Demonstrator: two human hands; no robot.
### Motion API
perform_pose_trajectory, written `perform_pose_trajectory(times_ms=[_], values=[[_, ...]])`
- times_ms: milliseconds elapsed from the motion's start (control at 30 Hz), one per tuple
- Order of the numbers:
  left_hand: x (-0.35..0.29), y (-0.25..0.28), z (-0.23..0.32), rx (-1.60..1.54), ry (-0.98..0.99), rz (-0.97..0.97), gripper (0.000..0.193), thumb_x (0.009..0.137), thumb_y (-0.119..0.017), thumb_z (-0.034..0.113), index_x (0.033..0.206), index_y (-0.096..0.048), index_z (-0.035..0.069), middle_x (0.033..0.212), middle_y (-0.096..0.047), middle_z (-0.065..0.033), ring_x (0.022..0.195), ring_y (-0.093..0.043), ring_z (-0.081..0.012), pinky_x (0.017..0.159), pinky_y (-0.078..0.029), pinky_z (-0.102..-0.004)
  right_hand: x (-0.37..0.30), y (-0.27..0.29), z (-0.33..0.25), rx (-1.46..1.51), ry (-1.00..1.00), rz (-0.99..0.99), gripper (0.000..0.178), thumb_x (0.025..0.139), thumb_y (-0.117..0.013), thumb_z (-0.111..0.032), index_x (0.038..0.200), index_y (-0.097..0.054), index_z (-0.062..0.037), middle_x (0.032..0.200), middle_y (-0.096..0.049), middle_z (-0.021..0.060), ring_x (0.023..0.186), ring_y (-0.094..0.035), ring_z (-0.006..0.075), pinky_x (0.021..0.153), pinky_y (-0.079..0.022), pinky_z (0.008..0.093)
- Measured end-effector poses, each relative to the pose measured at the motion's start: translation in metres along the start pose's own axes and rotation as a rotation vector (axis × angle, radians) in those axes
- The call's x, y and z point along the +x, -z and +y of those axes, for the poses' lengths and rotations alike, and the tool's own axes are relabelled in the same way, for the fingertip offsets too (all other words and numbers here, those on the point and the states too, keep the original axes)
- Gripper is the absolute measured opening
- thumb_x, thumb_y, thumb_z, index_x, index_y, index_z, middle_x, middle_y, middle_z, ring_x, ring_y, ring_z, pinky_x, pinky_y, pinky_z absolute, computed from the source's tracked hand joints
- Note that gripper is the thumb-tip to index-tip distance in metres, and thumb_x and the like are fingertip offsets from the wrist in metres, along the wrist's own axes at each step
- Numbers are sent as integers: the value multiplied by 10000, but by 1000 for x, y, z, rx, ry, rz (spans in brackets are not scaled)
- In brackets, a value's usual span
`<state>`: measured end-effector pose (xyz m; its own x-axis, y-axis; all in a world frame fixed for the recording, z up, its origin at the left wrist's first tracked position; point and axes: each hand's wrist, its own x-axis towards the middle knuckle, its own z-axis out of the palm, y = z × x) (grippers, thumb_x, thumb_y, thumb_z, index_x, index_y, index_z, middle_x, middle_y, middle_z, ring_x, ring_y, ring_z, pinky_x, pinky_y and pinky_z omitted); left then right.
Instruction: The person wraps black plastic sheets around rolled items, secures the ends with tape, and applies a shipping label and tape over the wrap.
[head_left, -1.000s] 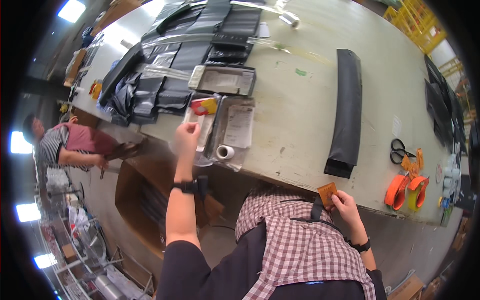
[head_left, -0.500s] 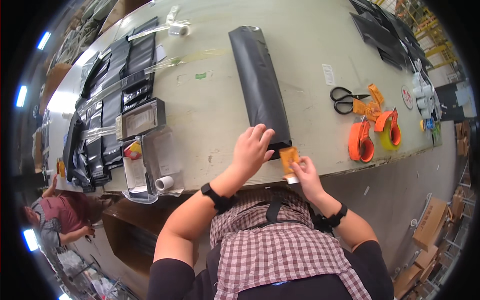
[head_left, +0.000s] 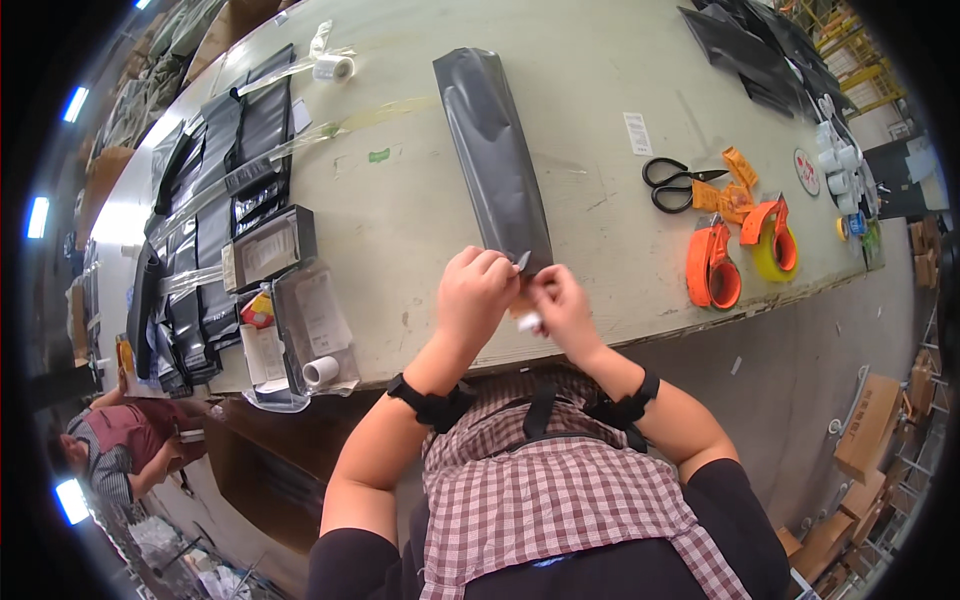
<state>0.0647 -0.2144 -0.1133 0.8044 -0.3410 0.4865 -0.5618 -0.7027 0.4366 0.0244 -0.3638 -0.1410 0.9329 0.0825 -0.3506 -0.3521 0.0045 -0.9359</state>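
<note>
A long black plastic mailing bag (head_left: 492, 150), filled out, lies lengthwise on the table in front of me. My left hand (head_left: 475, 295) is closed in a pinch at its near end, where a small pale piece (head_left: 523, 261) shows by the fingertips. Close beside it, my right hand (head_left: 566, 312) is closed and slightly blurred. It holds a small orange piece (head_left: 522, 308) with a white end, partly hidden between the two hands. What exactly the orange piece is, I cannot tell.
On the right lie black scissors (head_left: 672, 185), orange strips (head_left: 738, 190) and two orange tape dispensers (head_left: 712, 265). Black bags are stacked at the left (head_left: 215, 200), near a box (head_left: 270, 250) and a clear tray (head_left: 315, 320). Another person (head_left: 125, 440) is at the far left.
My right hand has moved left with the orange piece, up against the bag's near end. My left hand has gone from lying over the bag to pinching there. The view has shifted slightly.
</note>
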Motion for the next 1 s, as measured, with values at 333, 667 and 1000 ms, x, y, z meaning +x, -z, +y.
perform_pose_trajectory(times_ms=[333, 667, 1000], values=[[2, 5, -3, -119, 205, -11, 102, 633, -684, 109, 648, -589, 74, 688, -604, -13, 698, -546, -214, 626, -452, -318, 4, -19, -26, 1226, -292, -59, 257, 772, -468, 76, 1012, -475, -18, 943, -553, 50, 967, -503, 148, 908, -379, 267], [-32, -21, -27, -126, 393, 107, 263, 669, -646, 93, 909, -555, 38, 655, -577, -111, 681, -564, -227, 625, -467, -336, -22, 0, -24, 1219, -234, -40, 431, 740, -478, -19, 1158, -416, 63, 1184, -471, 148, 1186, -394, 237, 1060, -280, 361], [-40, -20, -36, -541, 923, -542, 189, 767, -428, 41, 796, -586, -60, 562, -602, -162, 494, -612, -235, 494, -493, -334, 20, -24, -6, 1048, -301, -228, 321, 733, -419, 102, 1027, -531, 40, 1018, -559, 122, 997, -534, 240, 930, -390, 284]])
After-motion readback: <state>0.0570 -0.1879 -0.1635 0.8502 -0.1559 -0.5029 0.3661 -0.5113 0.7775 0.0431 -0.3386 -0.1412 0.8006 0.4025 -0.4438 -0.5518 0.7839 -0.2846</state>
